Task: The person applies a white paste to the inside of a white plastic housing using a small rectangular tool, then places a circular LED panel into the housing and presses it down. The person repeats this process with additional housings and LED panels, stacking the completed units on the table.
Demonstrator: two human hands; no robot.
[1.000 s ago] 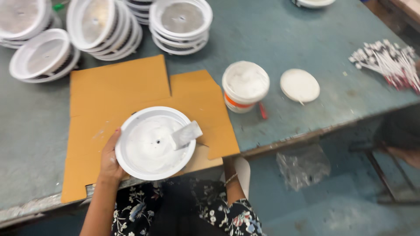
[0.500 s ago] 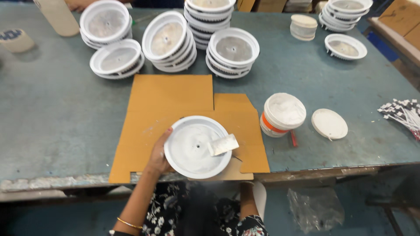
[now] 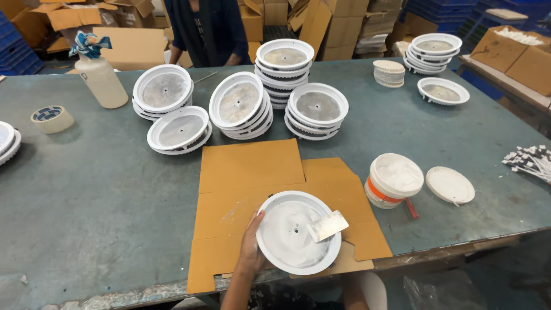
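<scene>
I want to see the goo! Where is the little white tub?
In the head view, the white tub stands open on the table's right side, between the cardboard sheet and its loose lid.

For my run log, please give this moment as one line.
left hand: holds round white housing by rim | right hand: hidden | scraper: lies in housing | under: brown cardboard | paste tub: open, lid beside

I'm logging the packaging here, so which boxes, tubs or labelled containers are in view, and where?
Paste tub: right of the orange cardboard, round, white with an orange band, lid off.
Tub lid: beside the tub, flat white disc.
Spray bottle: far left, cream-coloured.
Tape roll: left, pale ring.
Cardboard boxes: behind the table, brown.
</scene>
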